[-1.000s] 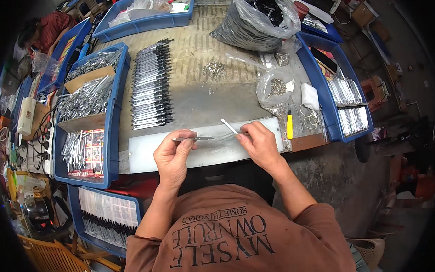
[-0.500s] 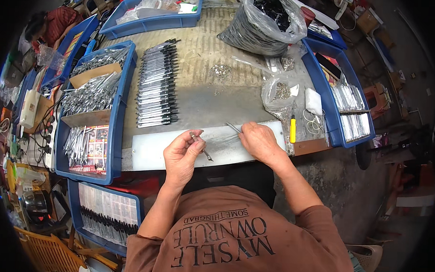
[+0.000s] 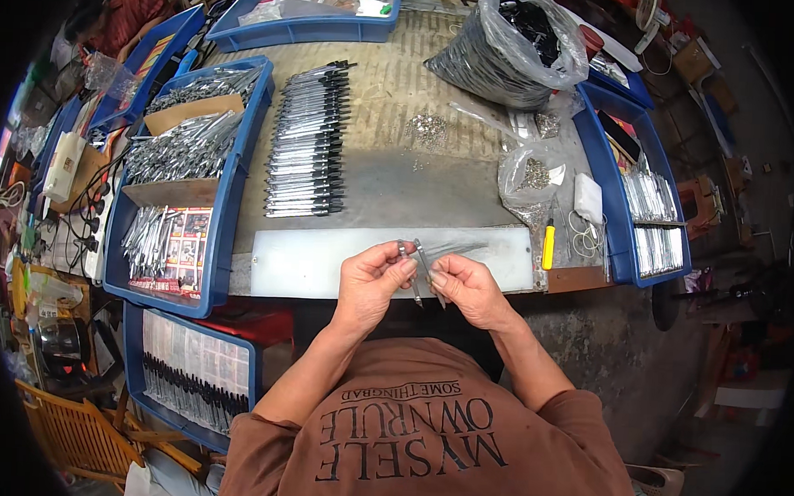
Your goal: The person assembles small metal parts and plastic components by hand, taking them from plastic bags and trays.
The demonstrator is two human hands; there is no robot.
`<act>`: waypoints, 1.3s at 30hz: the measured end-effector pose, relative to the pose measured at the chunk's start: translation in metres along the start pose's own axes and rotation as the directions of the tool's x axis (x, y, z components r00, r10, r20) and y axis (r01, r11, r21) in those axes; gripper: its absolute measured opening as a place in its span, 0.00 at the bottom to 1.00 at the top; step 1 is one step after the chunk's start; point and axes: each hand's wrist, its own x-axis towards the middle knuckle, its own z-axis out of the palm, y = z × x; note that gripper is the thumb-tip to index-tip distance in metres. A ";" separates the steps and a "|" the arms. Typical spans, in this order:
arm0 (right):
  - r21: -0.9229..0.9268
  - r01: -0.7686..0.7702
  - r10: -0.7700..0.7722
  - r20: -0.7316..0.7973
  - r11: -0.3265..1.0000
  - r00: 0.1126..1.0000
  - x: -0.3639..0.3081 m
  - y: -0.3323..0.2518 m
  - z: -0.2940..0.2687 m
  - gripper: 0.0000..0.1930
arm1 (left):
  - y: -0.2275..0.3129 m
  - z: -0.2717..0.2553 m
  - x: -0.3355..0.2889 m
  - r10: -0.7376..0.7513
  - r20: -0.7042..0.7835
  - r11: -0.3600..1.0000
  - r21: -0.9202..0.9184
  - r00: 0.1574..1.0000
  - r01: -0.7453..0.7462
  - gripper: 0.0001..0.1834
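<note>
"Silver-coloured, both slim pieces, so which hand had which?"

"The left hand (image 3: 368, 284) pinched the left rod (image 3: 403, 247) between thumb and fingertips, closed right down onto it. The right hand (image 3: 472, 290) had the right rod (image 3: 424, 259) in the same kind of pinch, opened no wider than the rod's thickness"

"And how did they lie from each other?"

"Right rod at three o'clock of the left rod, just beside it. Both long axes ran roughly from eleven o'clock to five. Whether the rods touched, I could not tell, since fingers hid parts of them"

"Which hand was nearer the space between?"

"Neither by much: the left came at it from nine o'clock, the right from three. I judged that narrow space to be what mattered most"

"What lay around?"

"White board (image 3: 302, 266) on the table, the hands over its near edge. Between ten and eleven o'clock, a row of pens (image 3: 306, 149), long axes nine to three; between two and three, a yellow-handled screwdriver (image 3: 548, 246), handle towards six"
</note>
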 end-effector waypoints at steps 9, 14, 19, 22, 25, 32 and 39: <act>-0.080 0.077 -0.086 -0.121 0.994 0.989 -0.001 0.010 0.012 0.07 | 0.002 0.004 -0.003 -0.050 -0.018 0.997 0.065 0.999 0.051 0.09; -0.125 0.103 -0.120 -0.134 0.987 0.984 -0.001 0.009 0.015 0.07 | 0.003 0.005 -0.004 -0.076 -0.025 0.993 0.085 0.997 0.078 0.10; -0.214 0.125 -0.158 -0.145 0.969 0.977 -0.001 0.010 0.016 0.08 | 0.002 0.005 -0.004 -0.069 -0.030 0.993 0.089 0.997 0.072 0.10; -0.202 0.146 -0.176 -0.141 0.969 0.974 0.000 0.012 0.016 0.08 | 0.004 0.007 -0.004 -0.069 -0.036 0.993 0.090 0.997 0.072 0.10; -0.219 0.146 -0.180 -0.140 0.965 0.974 0.000 0.011 0.017 0.07 | 0.004 0.007 -0.004 -0.062 -0.029 0.994 0.088 0.998 0.065 0.10; -0.274 0.175 -0.222 -0.151 0.946 0.963 0.000 0.011 0.018 0.07 | 0.003 0.006 -0.004 -0.113 -0.020 0.991 0.077 0.993 0.114 0.08; -0.393 0.182 -0.261 -0.157 0.901 0.952 0.000 0.007 0.020 0.06 | 0.004 0.002 -0.001 -0.150 0.009 0.982 0.118 0.989 0.147 0.07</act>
